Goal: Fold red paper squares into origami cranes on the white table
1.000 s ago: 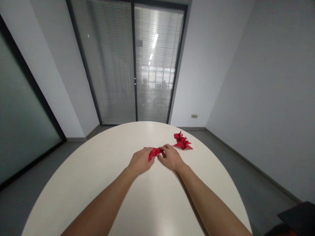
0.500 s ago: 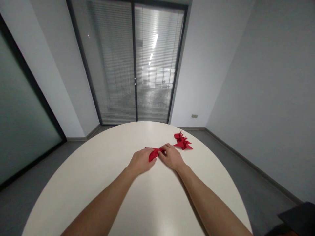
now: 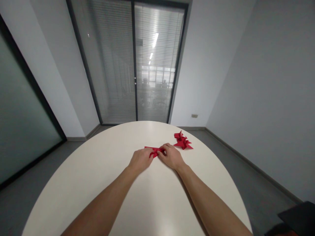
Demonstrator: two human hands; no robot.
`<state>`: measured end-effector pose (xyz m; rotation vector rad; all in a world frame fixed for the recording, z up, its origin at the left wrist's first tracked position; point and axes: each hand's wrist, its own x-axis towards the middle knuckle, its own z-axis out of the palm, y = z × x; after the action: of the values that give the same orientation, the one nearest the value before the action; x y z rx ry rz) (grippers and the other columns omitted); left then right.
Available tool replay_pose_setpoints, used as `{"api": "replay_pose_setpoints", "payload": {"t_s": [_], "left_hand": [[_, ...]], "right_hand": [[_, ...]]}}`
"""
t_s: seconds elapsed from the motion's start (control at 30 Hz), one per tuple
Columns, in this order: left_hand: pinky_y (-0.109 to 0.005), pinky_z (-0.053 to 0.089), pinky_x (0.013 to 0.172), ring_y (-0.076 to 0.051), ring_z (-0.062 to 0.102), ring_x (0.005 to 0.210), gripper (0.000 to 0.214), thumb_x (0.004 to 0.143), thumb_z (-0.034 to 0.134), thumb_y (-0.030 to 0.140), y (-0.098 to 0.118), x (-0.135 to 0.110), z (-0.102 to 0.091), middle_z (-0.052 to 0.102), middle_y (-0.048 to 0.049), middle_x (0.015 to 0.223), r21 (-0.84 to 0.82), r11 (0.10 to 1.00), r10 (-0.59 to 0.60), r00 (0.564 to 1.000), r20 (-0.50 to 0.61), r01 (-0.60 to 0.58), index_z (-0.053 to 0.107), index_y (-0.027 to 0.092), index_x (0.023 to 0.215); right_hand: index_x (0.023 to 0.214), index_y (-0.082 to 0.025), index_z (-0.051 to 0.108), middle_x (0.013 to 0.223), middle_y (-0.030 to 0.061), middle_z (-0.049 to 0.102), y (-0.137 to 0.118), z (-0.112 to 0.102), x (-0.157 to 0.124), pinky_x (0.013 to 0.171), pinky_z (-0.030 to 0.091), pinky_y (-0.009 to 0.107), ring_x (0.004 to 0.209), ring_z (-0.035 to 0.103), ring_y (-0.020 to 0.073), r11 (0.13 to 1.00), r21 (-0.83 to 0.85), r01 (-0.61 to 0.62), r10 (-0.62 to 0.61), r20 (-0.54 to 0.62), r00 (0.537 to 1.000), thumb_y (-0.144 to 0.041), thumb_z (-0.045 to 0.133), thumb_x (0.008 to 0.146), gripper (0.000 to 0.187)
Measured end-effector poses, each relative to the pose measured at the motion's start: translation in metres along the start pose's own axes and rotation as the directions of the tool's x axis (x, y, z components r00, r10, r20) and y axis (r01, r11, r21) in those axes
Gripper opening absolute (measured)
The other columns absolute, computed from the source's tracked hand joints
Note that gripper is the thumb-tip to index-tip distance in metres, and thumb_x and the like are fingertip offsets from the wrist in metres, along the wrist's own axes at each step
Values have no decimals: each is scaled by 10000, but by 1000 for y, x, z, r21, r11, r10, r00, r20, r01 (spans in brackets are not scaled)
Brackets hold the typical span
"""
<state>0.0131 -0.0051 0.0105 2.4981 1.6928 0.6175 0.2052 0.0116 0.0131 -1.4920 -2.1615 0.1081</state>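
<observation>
A piece of folded red paper (image 3: 155, 151) lies on the white table between my two hands. My left hand (image 3: 140, 160) grips its left part, with the fingers curled over the paper. On the right side, my right hand (image 3: 171, 156) pinches the paper between thumb and fingers. A straight red edge shows above the left fingertips, and a pointed flap shows below. Much of the paper is covered by my fingers. Just beyond my right hand sit several red origami figures (image 3: 182, 142) with pointed tips, close together.
The round white table (image 3: 98, 183) fills the lower view. Behind its far edge stands a glass partition with blinds (image 3: 155, 98). A dark object (image 3: 299, 216), perhaps a chair, is at the lower right. A wall socket (image 3: 194, 116) sits low on the wall.
My left thumb and fingers have drawn in, and the near part of the red paper now looks flatter and smaller. My right hand has hardly moved.
</observation>
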Motion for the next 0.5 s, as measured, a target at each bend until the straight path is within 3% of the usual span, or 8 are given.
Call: {"api": "replay_pose_setpoints", "payload": {"t_s": [0.2, 0.4, 0.5], "left_hand": [[-314, 502, 814, -224, 717, 932, 256, 1013, 462, 318, 1, 2, -1, 768, -69, 1043, 61, 997, -35, 999, -10, 36, 698, 242, 1078], [-312, 500, 801, -214, 714, 878, 244, 1011, 446, 296, 1, 1, -1, 761, -60, 1004, 69, 997, -28, 999, -44, 31, 682, 239, 1041], [-317, 504, 815, -216, 716, 888, 265, 1015, 434, 297, 2, 1, -1, 764, -58, 1026, 62, 998, -29, 998, -47, 32, 679, 248, 1101]], "right_hand": [[1053, -206, 686, 1068, 60, 680, -2, -1, -1, 758, 437, 271, 927, 628, 186, 1000, 25, 11, -11, 20, 1000, -391, 610, 909, 246], [1307, -189, 582, 1307, 96, 627, 2, 4, -1, 884, 475, 307, 1111, 623, 228, 998, 64, 17, -15, -29, 999, -374, 635, 884, 465], [1363, -181, 539, 1339, 108, 614, 3, 4, 0, 902, 487, 325, 1102, 633, 232, 996, 93, -1, 5, -33, 999, -350, 633, 880, 520]]}}
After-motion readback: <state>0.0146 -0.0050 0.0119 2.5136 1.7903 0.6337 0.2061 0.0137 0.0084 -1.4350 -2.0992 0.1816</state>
